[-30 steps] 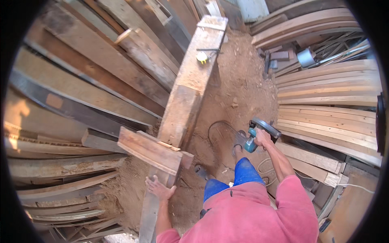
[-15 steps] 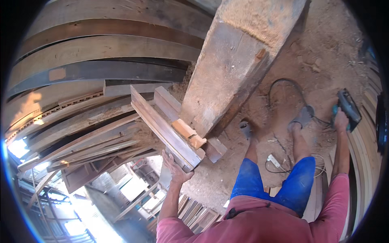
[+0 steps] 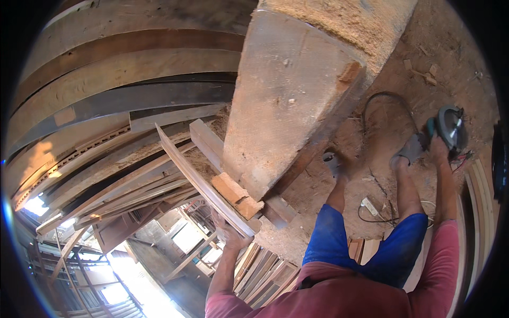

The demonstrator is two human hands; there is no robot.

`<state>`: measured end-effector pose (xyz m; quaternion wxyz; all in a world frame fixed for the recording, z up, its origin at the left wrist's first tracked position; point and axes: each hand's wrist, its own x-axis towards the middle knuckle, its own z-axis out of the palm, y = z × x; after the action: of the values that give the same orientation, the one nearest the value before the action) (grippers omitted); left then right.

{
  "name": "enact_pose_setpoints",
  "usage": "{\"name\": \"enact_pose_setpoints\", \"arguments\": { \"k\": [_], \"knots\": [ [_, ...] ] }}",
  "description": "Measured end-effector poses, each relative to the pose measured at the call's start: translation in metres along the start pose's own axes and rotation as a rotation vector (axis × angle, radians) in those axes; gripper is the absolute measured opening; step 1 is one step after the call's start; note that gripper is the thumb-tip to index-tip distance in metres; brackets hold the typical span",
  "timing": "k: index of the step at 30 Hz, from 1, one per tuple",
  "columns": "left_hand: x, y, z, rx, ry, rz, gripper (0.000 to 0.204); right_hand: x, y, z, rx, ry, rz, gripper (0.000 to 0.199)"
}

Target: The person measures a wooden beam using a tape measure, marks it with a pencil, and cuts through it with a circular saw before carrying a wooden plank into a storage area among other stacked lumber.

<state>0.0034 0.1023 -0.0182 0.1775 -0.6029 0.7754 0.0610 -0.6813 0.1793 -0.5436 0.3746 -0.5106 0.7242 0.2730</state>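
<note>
A person stands on a sawdust floor [image 3: 408, 47] beside a heavy timber beam [image 3: 297, 100], 1 hand on a board, the other on a saw.

The beam slants across stacked planks [image 3: 116, 85]. The thin wooden board [image 3: 201, 183] runs along the beam's lower left; the left hand [image 3: 229, 236] grips its near end from below. The right hand [image 3: 439, 151], grip closed, holds the teal circular saw [image 3: 448, 127] low by the right foot.

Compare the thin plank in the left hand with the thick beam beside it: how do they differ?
The thin plank is narrow and slim; the thick beam is far wider and deeper. The plank is gripped at its near end by the left hand, while no hand touches the beam, which lies on small wood blocks. The beam carries sawdust at its far end; the plank looks bare. Both are rough, unpainted timber.
</note>
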Motion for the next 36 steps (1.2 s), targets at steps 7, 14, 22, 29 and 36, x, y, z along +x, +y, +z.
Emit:
{"name": "enact_pose_setpoints", "arguments": {
  "k": [7,14,22,29,36],
  "knots": [
    [0.046,0.035,-0.025,-0.108,0.147,0.067,0.135,-0.044,-0.043,-0.055,-0.030,0.028,-0.124,0.032],
    [0.032,0.036,-0.029,-0.235,0.097,-0.087,0.140,-0.198,-0.142,-0.142,0.386,0.114,-0.491,0.021],
    [0.030,0.030,-0.051,-0.300,0.001,-0.121,0.129,-0.390,-0.324,-0.257,0.638,-0.108,-0.785,0.027],
    [0.006,0.000,-0.018,-0.757,0.348,0.206,0.063,-0.460,-0.404,-0.288,0.273,0.168,-0.478,0.043],
    [-0.093,-0.094,-0.041,-1.565,0.228,-0.442,0.034,-0.474,-0.438,-0.279,0.338,0.360,-0.686,0.037]
  ]
}}
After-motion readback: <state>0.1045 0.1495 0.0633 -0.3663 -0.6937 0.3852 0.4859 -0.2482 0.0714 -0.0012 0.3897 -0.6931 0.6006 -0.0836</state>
